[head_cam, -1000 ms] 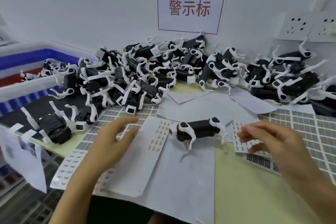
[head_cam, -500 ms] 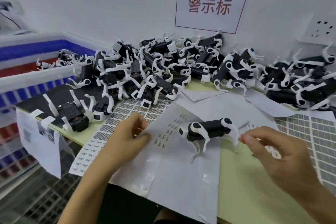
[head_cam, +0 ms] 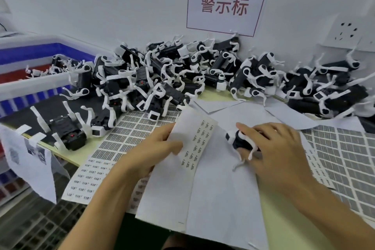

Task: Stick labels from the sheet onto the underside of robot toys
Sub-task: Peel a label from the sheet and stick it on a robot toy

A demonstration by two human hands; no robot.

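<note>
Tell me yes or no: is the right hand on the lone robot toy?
Yes. The right hand lies over the robot toy on the paper.

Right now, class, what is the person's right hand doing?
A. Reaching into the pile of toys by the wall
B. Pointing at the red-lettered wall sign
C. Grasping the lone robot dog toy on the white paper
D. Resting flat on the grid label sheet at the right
C: the right hand covers the robot dog toy on the white paper, its fingers curled over the black body, while the left hand holds the label strip.
</note>
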